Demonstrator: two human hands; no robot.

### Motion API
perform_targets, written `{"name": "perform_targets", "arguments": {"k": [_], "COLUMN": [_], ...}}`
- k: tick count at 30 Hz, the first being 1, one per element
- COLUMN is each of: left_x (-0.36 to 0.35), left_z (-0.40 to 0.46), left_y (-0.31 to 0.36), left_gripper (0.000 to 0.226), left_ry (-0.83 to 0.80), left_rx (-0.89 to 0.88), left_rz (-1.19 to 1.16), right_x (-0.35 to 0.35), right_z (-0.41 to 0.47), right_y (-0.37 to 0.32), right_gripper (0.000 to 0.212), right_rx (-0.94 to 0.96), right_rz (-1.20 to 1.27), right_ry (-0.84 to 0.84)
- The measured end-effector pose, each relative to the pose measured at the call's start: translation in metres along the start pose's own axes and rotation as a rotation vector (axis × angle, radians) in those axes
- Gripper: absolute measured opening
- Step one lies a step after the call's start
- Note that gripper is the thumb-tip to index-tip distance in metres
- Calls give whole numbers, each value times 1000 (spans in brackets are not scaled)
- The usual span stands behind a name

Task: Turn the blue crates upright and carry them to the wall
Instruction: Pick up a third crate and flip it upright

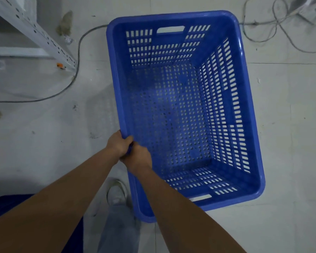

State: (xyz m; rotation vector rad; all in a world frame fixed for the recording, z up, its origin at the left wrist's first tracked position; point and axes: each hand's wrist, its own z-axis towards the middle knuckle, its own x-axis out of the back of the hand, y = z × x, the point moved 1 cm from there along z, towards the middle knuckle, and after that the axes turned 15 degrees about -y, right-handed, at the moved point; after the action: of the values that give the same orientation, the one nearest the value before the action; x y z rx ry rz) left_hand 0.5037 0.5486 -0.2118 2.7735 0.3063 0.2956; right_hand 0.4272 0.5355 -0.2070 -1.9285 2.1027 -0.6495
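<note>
Far left of the grip, up top: white perforated shelf upright (49,41), small orange bit (59,65) at its foot. Grey cable (75,73) runs from the shelf foot across the tile floor (35,143) and up toward the crate's far left corner. Dark blue object (11,205) at bottom-left edge, mostly hidden by the forearm, can't tell what it is.

Grip: both hands on the left long rim of the blue crate (248,110), side by side, touching each other. Left hand (118,144) wraps the rim from outside, fingers curled over the edge. Right hand (140,157) just behind it toward the body, fingers curled over the same rim. Both clamped on the rim.

Just below the grip: one light shoe (117,191) and a jeans leg (117,227), next to the crate's near left corner.

Right of the grip: the crate itself, opening up, slotted walls and perforated base visible, nothing inside. Handle slots in both short walls. Whether it rests on the floor or is lifted, can't tell.

Far right, top: tangle of thin grey wires (281,24) on the floor past the crate's far right corner.
</note>
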Motion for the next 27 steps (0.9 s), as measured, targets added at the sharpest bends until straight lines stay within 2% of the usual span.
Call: {"name": "perform_targets", "arguments": {"k": [4,7,11,13,15,18,19,21,23,24,26,27], "left_x": [-4,-4,2,5,12,29,34,42,44,45,44,44], "left_z": [8,7,6,8,14,28,29,29,33,35,35,33], "left_y": [-11,-11,-9,-4,10,35,42,52,54,54,48,46], "left_gripper": [42,43,41,44,49,76,88,94,78,63,39,39], "left_ry": [-39,-42,-70,-52,38,151,176,258,293,250,163,142], "left_rx": [43,41,38,-16,-97,-249,-289,-282,-342,-363,-313,-274], "left_rz": [-61,-54,69,97,47,27,118,595,1093,1271,1468,1521], "right_x": [-5,-3,3,3,2,-7,-10,-17,-20,-20,-17,-15], "right_z": [6,9,-4,-14,-25,-34,-34,-30,-26,-24,-24,-24], "right_y": [6,5,7,12,16,26,28,31,31,30,30,30], "right_gripper": [40,53,64,69,74,80,80,79,78,77,76,77], "right_rx": [-54,-57,-48,-35,-25,-17,-14,-24,-52,-56,-54,-50], "right_rz": [-24,39,15,-71,-135,-179,-180,-172,-160,-169,-226,-249], "right_ry": [-53,-145,-200,-206,-223,-240,-239,-245,-255,-257,-268,-270]}}
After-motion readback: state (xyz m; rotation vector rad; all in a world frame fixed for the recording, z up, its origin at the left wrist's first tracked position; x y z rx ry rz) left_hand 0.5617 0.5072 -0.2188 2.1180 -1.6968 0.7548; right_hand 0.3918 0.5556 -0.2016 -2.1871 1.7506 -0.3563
